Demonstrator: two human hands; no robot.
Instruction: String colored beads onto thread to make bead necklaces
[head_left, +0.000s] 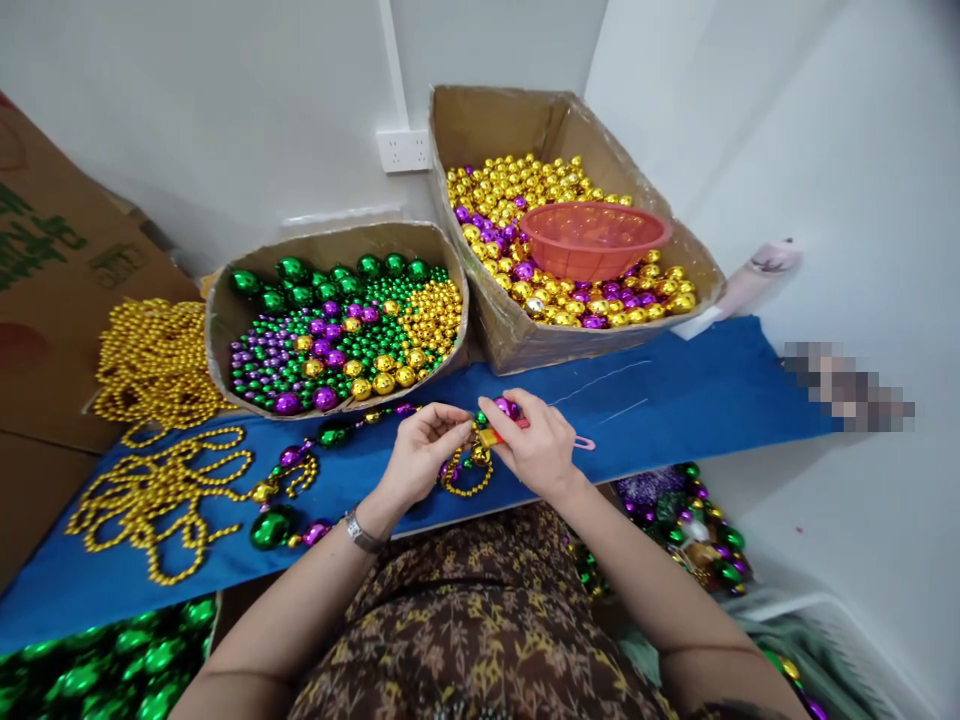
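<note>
My left hand (424, 450) and my right hand (536, 450) meet over the blue board (675, 400). Between them runs a bead strand (300, 465) of green, purple and gold beads that trails off to the left across the board. The left fingers pinch the strand near its end. My right hand grips a small red and yellow tool (499, 433), and a purple bead (506, 406) shows above its fingers. A loop of small gold beads (465, 482) hangs below both hands.
A cardboard box of mixed green, purple and gold beads (337, 320) stands behind the hands. A larger box of gold and purple beads (570, 250) holds a red plastic basket (592, 238). Gold bead strands (157, 430) lie at left. Finished bead piles (690, 520) sit at right.
</note>
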